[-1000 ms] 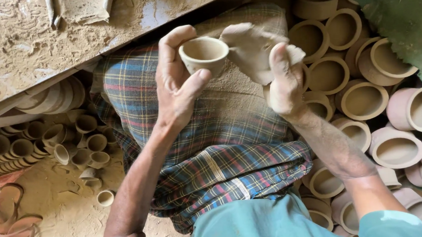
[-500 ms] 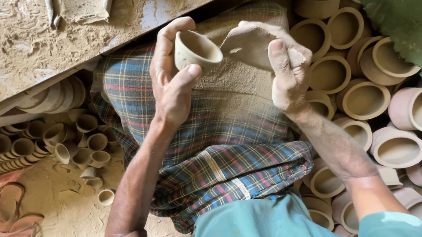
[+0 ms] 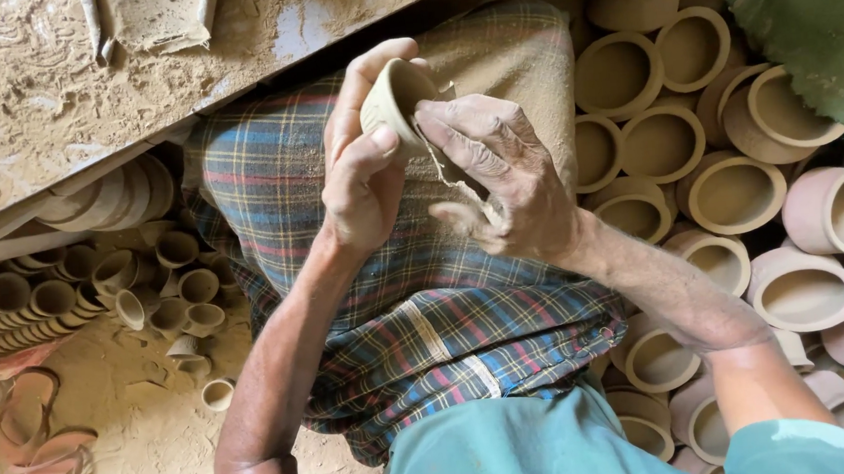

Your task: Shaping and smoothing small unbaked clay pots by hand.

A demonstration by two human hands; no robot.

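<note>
Over the checked lap, left hand pinches the small unfired grey clay cup, mouth tipped toward one o'clock, right hand touching its rim from four o'clock.

Pretty even, warm daylight here, nothing blown out. The dusty slab along the top edge is the brightest bit, while the gap under its lower edge sinks into deep shadow. Soft shadows sit inside the clay pots. Focus is sharp throughout, with slight wide-angle stretch toward the corners.
</note>
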